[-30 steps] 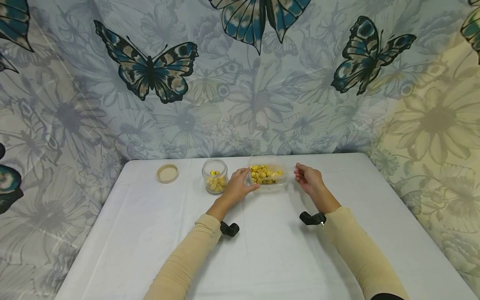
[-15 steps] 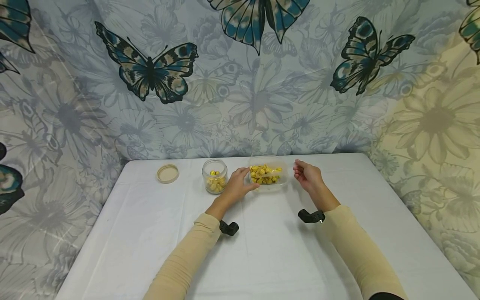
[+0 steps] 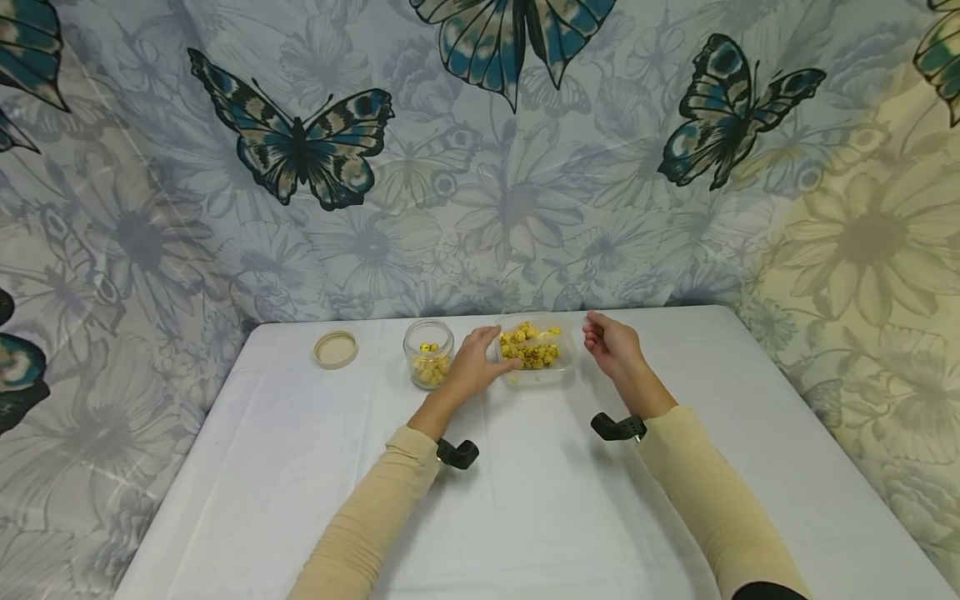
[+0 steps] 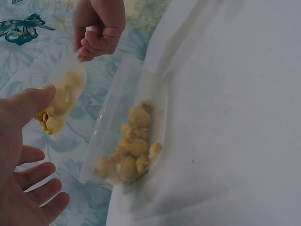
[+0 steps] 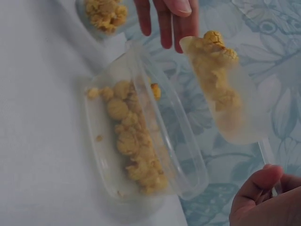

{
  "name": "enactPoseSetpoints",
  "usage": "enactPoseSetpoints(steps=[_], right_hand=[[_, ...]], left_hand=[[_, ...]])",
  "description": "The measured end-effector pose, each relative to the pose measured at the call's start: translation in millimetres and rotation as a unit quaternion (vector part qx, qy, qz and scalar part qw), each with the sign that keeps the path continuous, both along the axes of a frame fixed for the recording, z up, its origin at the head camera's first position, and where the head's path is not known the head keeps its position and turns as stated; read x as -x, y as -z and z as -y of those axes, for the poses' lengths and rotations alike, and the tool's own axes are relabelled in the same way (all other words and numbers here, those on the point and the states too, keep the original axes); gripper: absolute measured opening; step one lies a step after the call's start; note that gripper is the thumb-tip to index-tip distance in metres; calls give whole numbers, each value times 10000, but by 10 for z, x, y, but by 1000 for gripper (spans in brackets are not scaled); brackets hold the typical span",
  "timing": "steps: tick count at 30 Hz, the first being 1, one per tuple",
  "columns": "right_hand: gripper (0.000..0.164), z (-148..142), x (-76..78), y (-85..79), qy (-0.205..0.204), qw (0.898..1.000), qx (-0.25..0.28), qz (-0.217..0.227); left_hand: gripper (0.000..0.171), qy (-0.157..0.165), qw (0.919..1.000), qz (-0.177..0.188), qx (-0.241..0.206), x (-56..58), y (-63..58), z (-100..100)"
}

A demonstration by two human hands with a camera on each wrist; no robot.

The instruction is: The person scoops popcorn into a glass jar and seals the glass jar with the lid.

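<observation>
A clear plastic scoop [image 5: 244, 120], loaded with caramel popcorn, hangs above a clear plastic box [image 5: 101, 153]. The right hand [image 3: 617, 348] pinches the scoop's thin handle [image 5: 265, 151] between thumb and curled fingers. More popcorn [image 4: 134, 146] lies inside the box. At the box's left end is the left hand [image 3: 474, 364], thumb and fingers spread. Its fingers [image 5: 164, 23] look apart from the box in the wrist views, and its thumb is close to the scoop's mouth; contact is hard to judge. Left of this hand stands an uncapped glass jar [image 3: 429, 367], partly filled with popcorn.
A round beige lid [image 3: 335, 350] lies on the white-covered table [image 3: 525, 500], left of the jar. Behind the table's far edge hangs a butterfly-print cloth [image 3: 420, 250]. A few crumbs sit in the box.
The right hand has risen slightly and shifted a little left, lifting the popcorn-filled scoop with it. The left hand stays almost in place, beside the box.
</observation>
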State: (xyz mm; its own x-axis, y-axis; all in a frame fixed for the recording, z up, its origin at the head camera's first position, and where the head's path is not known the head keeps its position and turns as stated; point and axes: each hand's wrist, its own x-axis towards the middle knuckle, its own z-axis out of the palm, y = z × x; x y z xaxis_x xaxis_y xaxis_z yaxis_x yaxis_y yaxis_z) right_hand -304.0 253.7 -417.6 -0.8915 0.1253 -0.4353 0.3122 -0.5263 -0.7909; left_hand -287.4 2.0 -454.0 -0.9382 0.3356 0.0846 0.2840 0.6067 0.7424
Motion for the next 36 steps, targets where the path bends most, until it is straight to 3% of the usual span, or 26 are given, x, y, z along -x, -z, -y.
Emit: enactPoseSetpoints(steps=[11, 21, 36], right_hand=[[22, 46, -8, -136, -31, 9999, 83, -103], [5, 127, 55, -203, -59, 9996, 147, -216], [6, 267, 105, -268, -98, 9990, 221, -369]], left_hand=[[78, -126, 9998, -101, -92, -54, -182, 32], [82, -260, 9985, -413, -243, -66, -305, 138], [83, -454, 9973, -580, -53, -75, -421, 385]])
